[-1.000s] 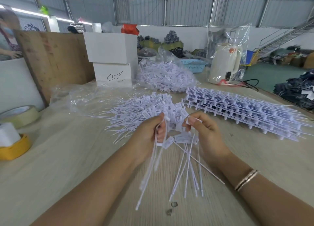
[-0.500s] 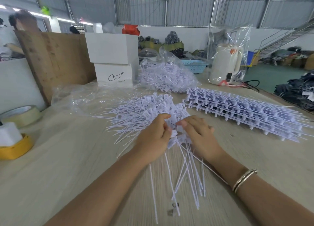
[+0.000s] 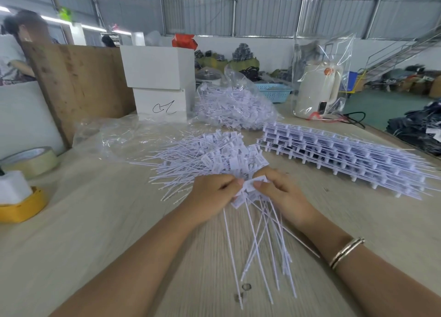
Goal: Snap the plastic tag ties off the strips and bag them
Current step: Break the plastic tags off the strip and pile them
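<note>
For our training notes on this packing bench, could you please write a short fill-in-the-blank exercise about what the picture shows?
1. Both hands, left hand and right hand, hold a bunch of white ____ with their tails pointing toward the person.
2. The stack of uncut strips lies to the ____ of the hands.
3. The bracelet sits on the ____ wrist.
4. The kettle stands wrapped in a clear ____.

Missing words: tag ties; right; right; bag

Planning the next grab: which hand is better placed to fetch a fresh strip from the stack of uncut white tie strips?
Likely the right hand: the stack of uncut white tie strips lies on its side, while the left hand would have to cross over. Both now grip the bundle of white plastic ties.
</note>
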`<state>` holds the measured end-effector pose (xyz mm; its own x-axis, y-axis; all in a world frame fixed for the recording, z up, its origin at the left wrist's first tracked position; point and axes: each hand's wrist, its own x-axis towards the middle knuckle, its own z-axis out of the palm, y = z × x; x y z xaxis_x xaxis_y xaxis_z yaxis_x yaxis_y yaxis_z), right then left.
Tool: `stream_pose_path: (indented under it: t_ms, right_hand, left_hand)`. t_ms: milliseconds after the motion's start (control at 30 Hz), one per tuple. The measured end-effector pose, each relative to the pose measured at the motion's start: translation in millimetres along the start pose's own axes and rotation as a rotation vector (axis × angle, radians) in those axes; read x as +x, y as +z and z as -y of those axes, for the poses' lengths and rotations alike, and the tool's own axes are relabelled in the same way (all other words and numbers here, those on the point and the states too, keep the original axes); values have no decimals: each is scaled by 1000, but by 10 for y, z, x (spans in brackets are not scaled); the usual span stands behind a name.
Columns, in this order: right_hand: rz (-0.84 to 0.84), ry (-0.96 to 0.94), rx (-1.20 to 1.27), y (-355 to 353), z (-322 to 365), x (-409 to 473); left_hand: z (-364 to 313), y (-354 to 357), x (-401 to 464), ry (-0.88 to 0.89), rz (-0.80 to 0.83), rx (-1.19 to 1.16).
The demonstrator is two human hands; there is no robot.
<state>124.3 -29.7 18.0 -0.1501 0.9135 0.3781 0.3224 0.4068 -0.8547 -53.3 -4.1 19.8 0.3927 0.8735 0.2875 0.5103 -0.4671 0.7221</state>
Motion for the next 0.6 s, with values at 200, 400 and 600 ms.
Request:
stream_pose_path:
  t_ms: [200, 400, 600]
  right_hand:
    - [88, 48, 77, 23, 25, -25]
    - [-29, -103, -34, 47, 81, -23]
    - [-144, -189, -190, 86, 79, -18]
  left_hand:
    - [-54, -6, 7, -56, 61, -179]
    - [-64, 37, -17, -170, 24, -430]
    - [-91, 119, 4, -195, 11, -635]
